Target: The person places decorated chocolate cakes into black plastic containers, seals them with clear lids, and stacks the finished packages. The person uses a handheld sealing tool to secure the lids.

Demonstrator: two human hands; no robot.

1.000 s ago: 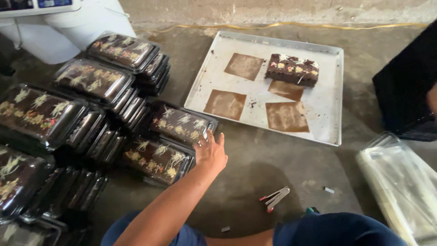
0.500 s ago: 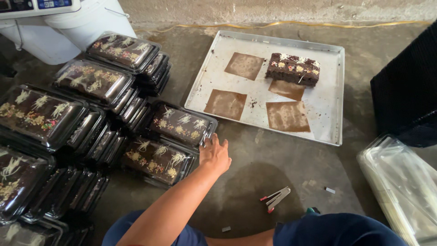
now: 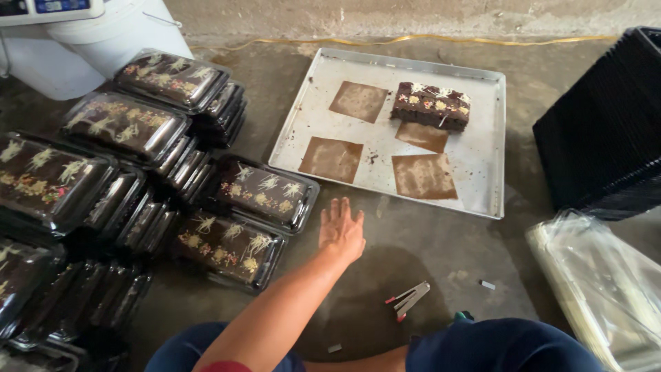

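My left hand (image 3: 341, 233) is open, palm down with fingers spread, over the concrete floor just below the front edge of the metal baking tray (image 3: 482, 158). It holds nothing. Just to its left lie two clear-lidded black boxes of decorated chocolate cake (image 3: 265, 193) (image 3: 227, 246), and the hand is apart from both. A single unboxed decorated chocolate cake (image 3: 432, 105) sits at the tray's far right, among several brown paper liners (image 3: 332, 159). My right hand is out of sight.
Stacks of filled cake boxes (image 3: 124, 127) cover the left side. A white bucket (image 3: 117, 34) stands at the back left. A stack of black trays (image 3: 606, 138) and a plastic-wrapped bundle (image 3: 606, 289) are on the right. A small stapler-like tool (image 3: 410, 300) lies by my knees.
My left hand has drawn away from the nearest cake boxes and moved right, over the bare floor.
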